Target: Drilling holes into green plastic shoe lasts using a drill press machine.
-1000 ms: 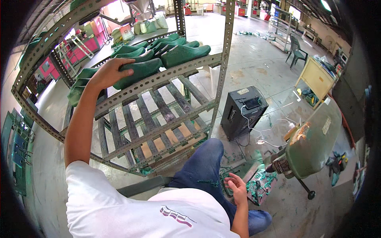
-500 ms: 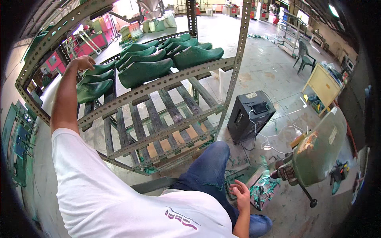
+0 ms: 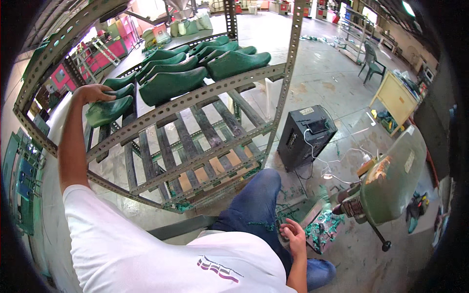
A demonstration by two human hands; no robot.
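My left hand (image 3: pixel 94 93) reaches to the left end of a metal rack's upper shelf. Its fingers and thumb close on the near end of a green shoe last (image 3: pixel 121 92), the middle one of a short row. Just below it lies another green last (image 3: pixel 109 111), and a third last (image 3: pixel 120 81) sits behind. To the right stand several more green lasts, among them a large one (image 3: pixel 173 85) at the front. My right hand (image 3: pixel 294 235) hovers by my right thigh, fingers loosely bent and apart, holding nothing.
The slotted-angle rack (image 3: pixel 185 100) has dark slats. Right of it, a black box-shaped device (image 3: pixel 307 136) with white cables stands on the floor. A green machine (image 3: pixel 394 178) with a lever rises at the right. Green shavings (image 3: pixel 323 229) lie beneath it. Farther off stands a dark chair (image 3: pixel 372 64).
My left hand has shifted from the back last to the middle one in the short row. The view has moved slightly. My right hand stays near my thigh.
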